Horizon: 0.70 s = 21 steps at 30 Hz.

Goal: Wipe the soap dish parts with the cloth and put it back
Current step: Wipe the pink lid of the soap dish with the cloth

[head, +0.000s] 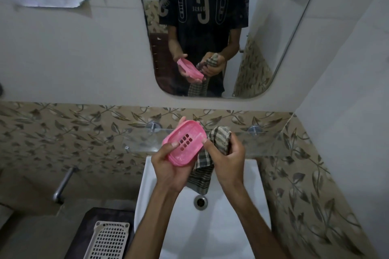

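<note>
- left hand (168,166) has the pink soap dish (184,143) cupped from underneath, thumb curled over the near edge right by the drain slots, fingertips poking out past the far rim
- the dish is tilted up toward the camera, held in the air over the white sink (259,200) and just in front of the glass shelf (273,143). whitish soap residue smeared across its top face
- right hand (228,157) is bunched around a checked cloth (220,137), fingers curled tight round the wad, thumb tip touching the right edge of the dish
- rest of the cloth hangs down between the two hands, dangling above the drain (200,202)
- only one pink piece seems to be in hand, can't tell if a second part is stacked under it
- mirror (284,38) above shows the same grip from the front: pink dish in one hand, cloth in the other
- off to the lower left there's a white perforated tray (109,239) sitting on something dark, and a metal pipe (63,183) on the wall
</note>
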Motion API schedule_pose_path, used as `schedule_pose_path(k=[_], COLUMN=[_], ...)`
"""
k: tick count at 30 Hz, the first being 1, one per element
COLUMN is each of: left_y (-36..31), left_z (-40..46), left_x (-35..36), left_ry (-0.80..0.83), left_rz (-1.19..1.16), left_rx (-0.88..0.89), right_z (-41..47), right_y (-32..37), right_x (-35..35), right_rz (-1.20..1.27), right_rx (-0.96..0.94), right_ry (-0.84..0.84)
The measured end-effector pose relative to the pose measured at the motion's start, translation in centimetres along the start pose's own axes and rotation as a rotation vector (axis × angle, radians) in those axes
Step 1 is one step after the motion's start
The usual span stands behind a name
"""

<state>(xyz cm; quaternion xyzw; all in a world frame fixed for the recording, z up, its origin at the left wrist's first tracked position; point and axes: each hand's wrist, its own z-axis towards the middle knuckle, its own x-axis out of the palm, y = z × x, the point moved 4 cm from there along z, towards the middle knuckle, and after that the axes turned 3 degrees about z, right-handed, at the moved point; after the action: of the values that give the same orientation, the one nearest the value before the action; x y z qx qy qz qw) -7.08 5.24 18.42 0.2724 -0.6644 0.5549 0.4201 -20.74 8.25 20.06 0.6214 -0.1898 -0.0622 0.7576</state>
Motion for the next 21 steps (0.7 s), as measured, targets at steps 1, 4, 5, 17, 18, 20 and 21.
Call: schedule_pose_path(k=[1,4,5,17,18,20,21], left_y=[-0.3,-1.0,-1.1,-2.4,-2.4,-2.4,-2.4], left_z=[0.1,0.3,0.4,0.3,0.3,0.4,0.5], left_x=[0.0,-0.2,-0.3,0.9,1.1,1.3,1.3], left_ry=[0.018,0.019,0.017,0.043,0.044,0.054,0.058], left_rz=[0.005,0.036,0.041,0.066,0.080,0.108,0.114], left_rx=[-0.016,-0.026,-0.019,0.007,0.009,0.012,0.011], right_z=[0.0,0.0,0.1,0.6,0.7,1.0,1.2], right_y=[-0.2,-0.9,-1.2,-0.9,-0.8,-0.5,-0.3], right_x=[-0.1,0.0,0.2,1.3,1.4,1.6,1.6], right_rz=[-0.055,-0.253,-0.318,-0.589,-0.612,-0.664,-0.686], right_rx=[-0.035,-0.113,-0.141,-0.422,-0.437,-0.465,-0.471], right_ry=[0.009,0.068,0.095,0.201,0.202,0.199,0.195])
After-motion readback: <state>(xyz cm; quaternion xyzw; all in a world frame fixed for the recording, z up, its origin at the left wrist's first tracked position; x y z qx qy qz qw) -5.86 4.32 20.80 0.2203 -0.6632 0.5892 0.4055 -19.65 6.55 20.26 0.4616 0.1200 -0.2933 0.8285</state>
